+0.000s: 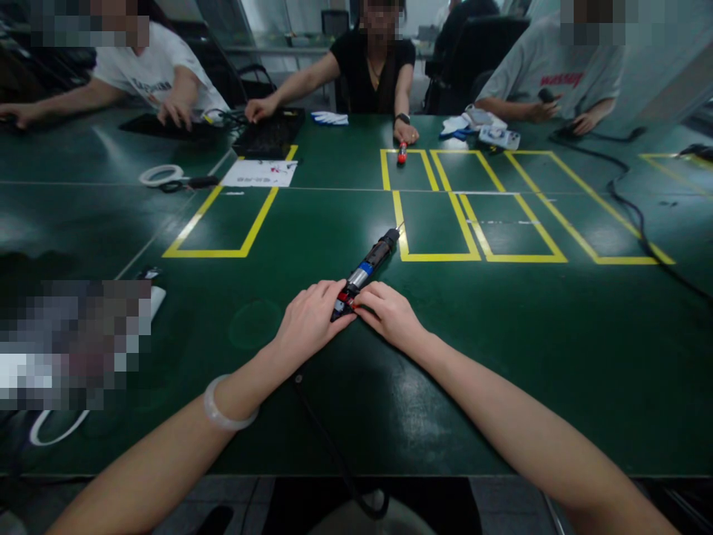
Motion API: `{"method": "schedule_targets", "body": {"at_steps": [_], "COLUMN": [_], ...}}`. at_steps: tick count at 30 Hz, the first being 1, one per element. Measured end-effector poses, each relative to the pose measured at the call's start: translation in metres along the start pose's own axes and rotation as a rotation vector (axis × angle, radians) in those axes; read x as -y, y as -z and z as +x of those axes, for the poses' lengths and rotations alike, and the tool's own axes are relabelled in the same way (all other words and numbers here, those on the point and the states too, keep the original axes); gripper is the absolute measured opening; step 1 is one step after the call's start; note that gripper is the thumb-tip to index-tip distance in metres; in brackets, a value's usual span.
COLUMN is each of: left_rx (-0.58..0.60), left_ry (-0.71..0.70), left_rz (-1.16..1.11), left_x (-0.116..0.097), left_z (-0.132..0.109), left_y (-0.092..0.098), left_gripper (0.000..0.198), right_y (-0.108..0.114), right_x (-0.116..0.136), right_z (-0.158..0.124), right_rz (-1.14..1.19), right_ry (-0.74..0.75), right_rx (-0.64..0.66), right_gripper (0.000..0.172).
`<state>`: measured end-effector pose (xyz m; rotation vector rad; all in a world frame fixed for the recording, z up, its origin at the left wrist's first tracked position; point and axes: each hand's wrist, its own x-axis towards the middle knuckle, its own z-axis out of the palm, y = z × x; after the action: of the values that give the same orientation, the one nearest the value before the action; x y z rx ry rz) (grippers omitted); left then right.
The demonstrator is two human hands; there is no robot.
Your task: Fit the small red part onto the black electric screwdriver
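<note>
An electric screwdriver (365, 269) with its casing opened lies slantwise on the green table, its thin bit pointing away to the right. Inside, a silver motor with a blue band shows, and red parts are visible near the rear end. My left hand (312, 319) is wrapped round that rear end and holds it. From the other side my right hand (390, 312) is closed, its fingertips pinching at the red parts; the exact piece between them is hidden. A black cord (328, 438) hangs over the table's near edge.
Yellow tape frames (440, 257) mark the table. A white paper (260, 173), scissors (189, 183) and a tape roll (160, 176) lie at the left. Across the table sit several people, one with a hand by a red screwdriver (402, 154). A black cable (635, 215) runs along the right.
</note>
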<state>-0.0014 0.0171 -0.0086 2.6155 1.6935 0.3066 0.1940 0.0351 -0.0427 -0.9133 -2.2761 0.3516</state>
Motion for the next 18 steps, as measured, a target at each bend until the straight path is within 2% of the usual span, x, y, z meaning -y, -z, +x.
{"method": "schedule_targets", "body": {"at_steps": [12,18], "left_rx": [0.029,0.101], "left_ry": [-0.003,0.071], "left_rz": [0.048,0.082], "left_x": [-0.006,-0.008], "left_z": [0.004,0.011], "left_y": [-0.002,0.004], "left_gripper": [0.065,0.051], "right_y": [-0.002,-0.001], "right_x": [-0.008,-0.005], "right_z": [-0.007,-0.006], "right_rz": [0.024,0.100], "right_ry": [0.026,0.012], "right_rx": [0.007,0.028], "right_gripper": [0.014,0.018]}}
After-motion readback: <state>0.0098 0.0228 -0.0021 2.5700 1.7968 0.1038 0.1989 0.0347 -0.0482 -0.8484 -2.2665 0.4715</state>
